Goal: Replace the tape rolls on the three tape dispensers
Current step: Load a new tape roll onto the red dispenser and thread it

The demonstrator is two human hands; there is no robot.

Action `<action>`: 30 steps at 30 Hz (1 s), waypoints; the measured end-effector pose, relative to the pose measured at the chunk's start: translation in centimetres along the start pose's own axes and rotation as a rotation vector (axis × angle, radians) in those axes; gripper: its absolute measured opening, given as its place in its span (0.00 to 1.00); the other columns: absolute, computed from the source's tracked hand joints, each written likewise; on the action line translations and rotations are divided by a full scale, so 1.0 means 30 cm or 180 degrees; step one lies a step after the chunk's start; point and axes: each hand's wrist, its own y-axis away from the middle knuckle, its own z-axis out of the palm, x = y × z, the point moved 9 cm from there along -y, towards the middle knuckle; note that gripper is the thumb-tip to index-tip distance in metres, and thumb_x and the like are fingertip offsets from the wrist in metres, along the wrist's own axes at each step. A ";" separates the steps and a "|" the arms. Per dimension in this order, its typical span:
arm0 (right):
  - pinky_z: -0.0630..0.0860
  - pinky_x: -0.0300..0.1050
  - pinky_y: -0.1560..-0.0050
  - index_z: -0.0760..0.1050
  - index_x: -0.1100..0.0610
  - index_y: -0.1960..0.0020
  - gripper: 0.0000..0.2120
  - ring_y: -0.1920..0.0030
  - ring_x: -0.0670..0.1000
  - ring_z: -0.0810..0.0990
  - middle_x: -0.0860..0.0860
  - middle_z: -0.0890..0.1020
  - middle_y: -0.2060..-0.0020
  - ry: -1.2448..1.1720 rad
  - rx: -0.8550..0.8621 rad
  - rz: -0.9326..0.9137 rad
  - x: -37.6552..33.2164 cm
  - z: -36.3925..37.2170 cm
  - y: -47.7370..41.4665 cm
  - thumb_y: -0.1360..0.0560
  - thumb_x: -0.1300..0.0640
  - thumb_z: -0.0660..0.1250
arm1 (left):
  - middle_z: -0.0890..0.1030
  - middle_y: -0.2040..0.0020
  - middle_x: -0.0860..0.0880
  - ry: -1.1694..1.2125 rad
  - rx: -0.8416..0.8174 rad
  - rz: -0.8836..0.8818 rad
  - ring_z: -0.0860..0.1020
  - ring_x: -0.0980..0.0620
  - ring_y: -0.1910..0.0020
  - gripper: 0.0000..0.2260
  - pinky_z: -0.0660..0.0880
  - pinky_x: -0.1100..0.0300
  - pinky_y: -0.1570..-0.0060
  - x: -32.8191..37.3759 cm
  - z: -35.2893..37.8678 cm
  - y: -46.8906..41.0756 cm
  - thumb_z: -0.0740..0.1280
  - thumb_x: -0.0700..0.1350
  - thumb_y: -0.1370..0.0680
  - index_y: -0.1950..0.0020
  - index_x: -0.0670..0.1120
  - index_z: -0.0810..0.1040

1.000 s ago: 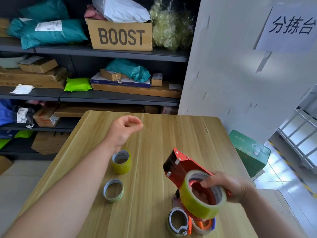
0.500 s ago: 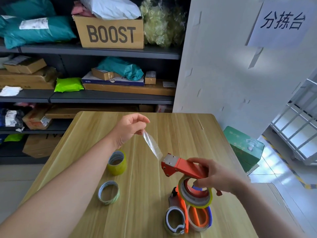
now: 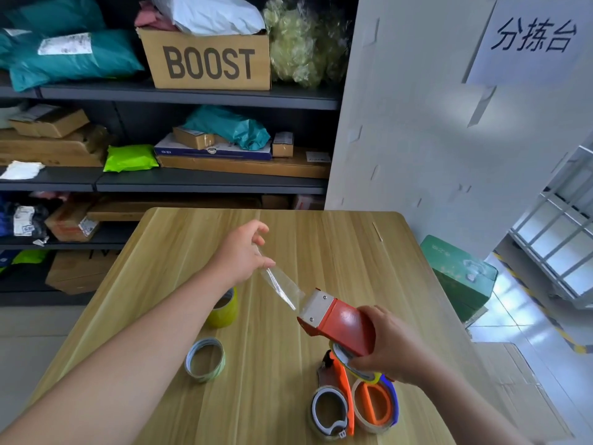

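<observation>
My right hand (image 3: 390, 343) grips a red tape dispenser (image 3: 338, 319) above the wooden table (image 3: 288, 252), its metal blade end pointing up-left. My left hand (image 3: 242, 253) pinches the free end of a clear tape strip (image 3: 280, 285) stretched from the dispenser's mouth. A thick yellow-green tape roll (image 3: 224, 311) stands on the table under my left forearm. A nearly used-up thin roll (image 3: 205, 359) lies nearer to me. Two other dispensers, one orange with a grey core (image 3: 333, 409) and one orange and blue (image 3: 375, 406), lie together below my right hand.
Dark shelves (image 3: 192, 181) packed with parcels and a BOOST carton (image 3: 208, 59) stand behind the table. A white pillar (image 3: 433, 123) with a paper sign rises at the right. A green box (image 3: 459, 274) sits on the floor beside the table's right edge.
The dispenser has turned from roll-side up to blade end up-left. My left hand took the tape's end and has drawn a strip out from the dispenser's mouth.
</observation>
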 end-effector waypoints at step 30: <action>0.72 0.36 0.51 0.56 0.47 0.27 0.42 0.48 0.46 0.74 0.45 0.73 0.42 0.0284 0.0609 0.0062 0.028 -0.019 0.044 0.35 0.40 0.72 | 0.83 0.62 0.52 0.0592 0.0964 0.0010 0.81 0.54 0.60 0.14 0.73 0.62 0.62 0.105 -0.207 0.018 0.77 0.44 0.31 0.49 0.48 0.77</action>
